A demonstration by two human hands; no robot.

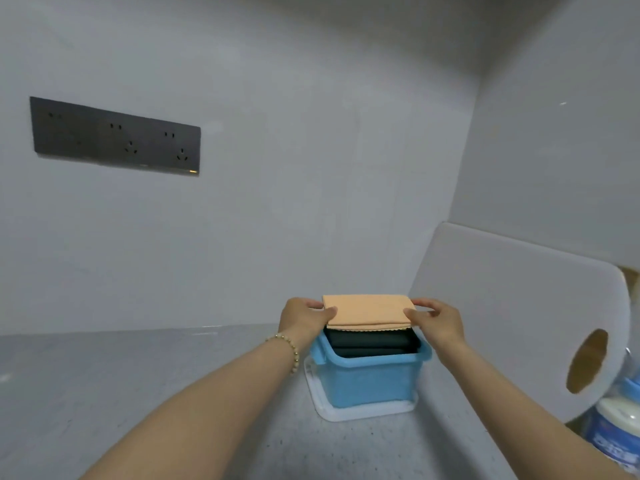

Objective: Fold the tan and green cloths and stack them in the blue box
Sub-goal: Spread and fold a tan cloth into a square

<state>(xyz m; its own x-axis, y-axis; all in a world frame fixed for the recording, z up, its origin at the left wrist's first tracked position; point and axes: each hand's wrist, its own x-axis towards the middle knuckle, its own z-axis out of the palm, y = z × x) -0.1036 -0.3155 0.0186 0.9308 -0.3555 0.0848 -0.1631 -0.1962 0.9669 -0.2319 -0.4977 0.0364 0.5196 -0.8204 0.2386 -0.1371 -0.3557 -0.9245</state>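
Seen from your head camera, your two bare arms reach forward over a grey counter (pixel 138 393). Your left hand (pixel 304 315) pinches the left edge of a folded tan cloth (pixel 369 311), and your right hand (pixel 434 320) pinches its right edge. You hold the cloth flat over the far part of a blue box (pixel 370 379), at 12 o'clock from its open top; whether it touches the rim cannot be told. A folded dark green cloth (pixel 372 342) lies inside the box. The box stands on a white tray (pixel 363 412). A beaded bracelet (pixel 289 346) circles your left wrist. A dark outlet strip (pixel 116 136) is on the wall at 10 o'clock. At 3 o'clock a white board (pixel 502 289) leans on the wall, with a paper roll (pixel 595 348) and a blue-labelled bottle (pixel 613 431) at 4 o'clock.
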